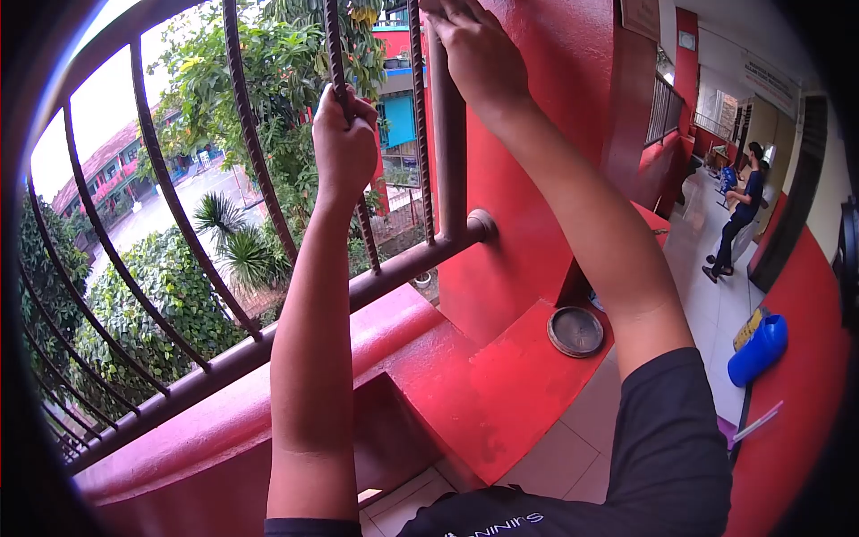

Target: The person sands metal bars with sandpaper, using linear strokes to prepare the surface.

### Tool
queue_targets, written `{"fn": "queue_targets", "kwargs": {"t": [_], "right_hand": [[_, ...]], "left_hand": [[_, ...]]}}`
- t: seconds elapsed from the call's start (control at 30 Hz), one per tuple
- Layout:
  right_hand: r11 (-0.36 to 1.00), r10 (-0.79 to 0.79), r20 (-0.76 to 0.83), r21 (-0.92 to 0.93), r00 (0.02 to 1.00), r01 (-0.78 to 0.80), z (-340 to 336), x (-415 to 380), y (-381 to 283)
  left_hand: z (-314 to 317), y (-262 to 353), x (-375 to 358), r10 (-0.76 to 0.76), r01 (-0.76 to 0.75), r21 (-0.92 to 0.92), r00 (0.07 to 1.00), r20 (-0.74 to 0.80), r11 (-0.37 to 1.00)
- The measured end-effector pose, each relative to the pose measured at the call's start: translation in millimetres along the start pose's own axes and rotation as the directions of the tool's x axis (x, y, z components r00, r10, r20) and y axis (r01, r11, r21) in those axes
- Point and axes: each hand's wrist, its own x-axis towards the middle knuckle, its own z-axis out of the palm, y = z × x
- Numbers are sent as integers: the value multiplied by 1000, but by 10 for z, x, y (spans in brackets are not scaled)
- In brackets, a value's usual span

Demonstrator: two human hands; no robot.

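Observation:
I face a brown metal window grille [161,170] of ribbed vertical bars above a red painted ledge [394,331]. My left hand [344,143] is wrapped in a fist around one ribbed bar [333,36]. My right hand [474,49] reaches higher and rests against the thick brown post [449,152] at the grille's right end, next to the red wall [546,161]; its fingertips run out of the frame. A horizontal rail [403,264] joins the bars to the wall below both hands.
A round metal dish [575,331] lies on the lower red step. A blue container [759,349] stands at the right. A person in dark clothes [738,219] stands far down the tiled corridor. Trees and buildings show outside the bars.

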Motion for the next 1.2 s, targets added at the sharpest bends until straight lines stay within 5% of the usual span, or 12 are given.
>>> {"fn": "queue_targets", "kwargs": {"t": [0.07,0.13,0.2,0.3,0.47,0.57,0.73,0.8,0.93,1.0,1.07,1.2], "right_hand": [[997,5,15,75,1000,-6,28,-164,-9],[997,-70,261,-8,963,74,-171,-557,-185],[989,-127,240,-40,962,140,-218,-1032,-337],[940,-293,402,-43,868,338,-336,-1065,-288],[946,-276,245,-103,929,308,-215,-781,-155],[822,-526,439,44,729,567,-319,-1306,-274],[860,-459,355,-53,814,508,-280,-762,-94],[746,-644,385,124,661,655,-372,-1182,-175],[692,-663,346,-56,664,720,-221,-636,3],[806,-535,229,-153,813,572,-160,-200,162],[811,-495,342,-148,799,566,-258,-393,38],[611,-772,403,259,492,748,-422,-1159,-75]], "left_hand": [[-9,-23,5,-10,11,-26,1000,3,1000],[-34,-68,34,-3,4,-27,999,43,1000],[-10,-19,5,24,-24,5,1000,6,1000],[11,27,-3,41,-40,78,999,-9,996],[-6,48,-15,72,-67,155,997,-25,986],[-14,17,-59,86,-81,173,996,-24,982],[-22,40,-58,123,-113,196,992,-40,974],[-38,9,-36,163,-154,268,987,-11,951],[-21,-35,10,208,-191,273,978,-32,943],[-37,-38,23,202,-190,285,979,-12,939],[-75,44,1,74,-82,162,996,55,983],[-35,-1,1,90,-94,219,996,27,971]]}}
